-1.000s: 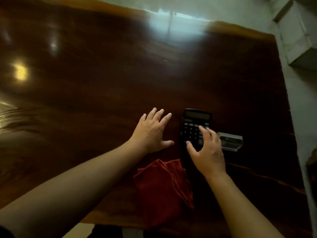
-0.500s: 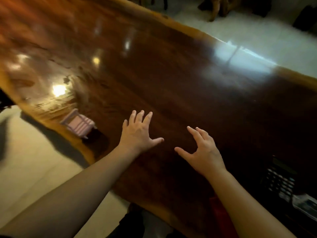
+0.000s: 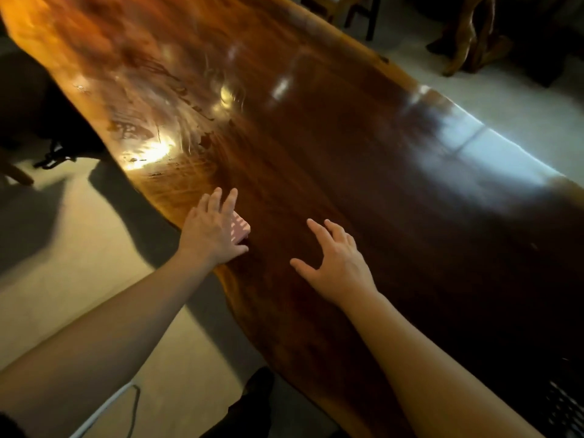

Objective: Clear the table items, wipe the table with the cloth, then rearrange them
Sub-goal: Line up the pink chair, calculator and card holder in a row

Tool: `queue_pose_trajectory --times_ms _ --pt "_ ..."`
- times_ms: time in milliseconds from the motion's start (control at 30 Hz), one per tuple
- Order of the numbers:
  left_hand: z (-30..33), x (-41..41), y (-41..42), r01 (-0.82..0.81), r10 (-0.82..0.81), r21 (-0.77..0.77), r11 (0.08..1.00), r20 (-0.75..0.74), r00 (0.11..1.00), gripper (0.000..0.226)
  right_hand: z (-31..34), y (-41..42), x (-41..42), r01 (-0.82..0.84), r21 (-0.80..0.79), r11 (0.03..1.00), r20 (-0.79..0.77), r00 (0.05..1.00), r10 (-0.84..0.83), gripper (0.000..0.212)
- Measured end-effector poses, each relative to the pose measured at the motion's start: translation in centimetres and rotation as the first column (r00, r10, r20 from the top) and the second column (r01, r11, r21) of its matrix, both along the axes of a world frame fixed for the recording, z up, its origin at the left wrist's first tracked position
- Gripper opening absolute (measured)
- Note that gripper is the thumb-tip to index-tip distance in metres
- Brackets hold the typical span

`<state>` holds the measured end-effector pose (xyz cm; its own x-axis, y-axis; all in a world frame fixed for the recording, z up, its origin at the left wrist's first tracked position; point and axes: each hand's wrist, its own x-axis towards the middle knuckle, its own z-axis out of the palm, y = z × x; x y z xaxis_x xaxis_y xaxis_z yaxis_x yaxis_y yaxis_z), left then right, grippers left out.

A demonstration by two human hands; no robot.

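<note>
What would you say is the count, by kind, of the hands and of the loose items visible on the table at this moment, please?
Hands: 2, the left hand and the right hand, both with fingers spread.
Small pink slatted items: 1, the pink item, partly under the left hand near the table edge.
Dark keyed items: 1, a calculator, cut off at the bottom right corner.
Total: 4.

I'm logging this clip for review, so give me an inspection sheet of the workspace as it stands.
Surface: long glossy wooden table, bright reflections, live edge nearest the person.
Job's things: small pink slatted object at the near table edge; cloth not in view.
Clutter: dark keyed item at lower right corner, blurred.
Grippers: left hand over the pink object, grip unclear; right hand open, empty.
Cables: white cord on the floor.
Surroundings: pale floor, wooden furniture legs beyond.
</note>
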<state>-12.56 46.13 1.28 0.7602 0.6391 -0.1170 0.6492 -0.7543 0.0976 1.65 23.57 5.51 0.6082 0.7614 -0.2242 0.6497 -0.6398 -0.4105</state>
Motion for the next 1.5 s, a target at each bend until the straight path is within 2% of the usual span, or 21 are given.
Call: queue_pose_trajectory --times_ms 200,400,667,833,967,1267,1500 --pt "-0.7 -1.0 -0.4 0.004 0.002 -0.047 0.999 0.11 0.994 0.11 -0.3 0.7 -1.3 -0.013 -0.011 1.0 0.013 1.0 0.013 0.089" --pt "-0.2 0.0 -0.5 0.037 -0.025 -0.093 0.995 0.133 0.991 0.124 -0.2 -2.3 -1.3 0.075 0.013 0.997 0.016 0.997 -0.076 0.089" --pt "3.6 5.8 -7.2 0.276 -0.269 -0.084 0.958 0.084 0.959 0.131 0.7 -12.4 -0.9 0.262 0.065 0.963 0.096 0.959 -0.268 0.09" --pt "4.9 10.8 -15.6 0.473 -0.471 -0.048 0.88 0.042 0.881 0.13 1.0 -21.1 -0.4 0.415 0.089 0.905 0.108 0.9 -0.423 0.09" --pt "5.2 14.5 -23.4 0.637 -0.636 0.052 0.769 -0.031 0.771 0.13 1.2 -28.9 -0.3 0.511 0.111 0.852 0.098 0.848 -0.521 0.089" --pt "5.0 19.6 -40.7 0.802 -0.796 0.06 0.595 -0.093 0.598 0.131 1.0 -43.8 -0.7 0.632 0.143 0.762 0.066 0.762 -0.644 0.087" --pt "4.6 22.4 -49.5 0.868 -0.862 0.077 0.49 -0.104 0.496 0.129 0.3 -51.0 -1.2 0.705 0.127 0.698 0.033 0.7 -0.713 0.089"
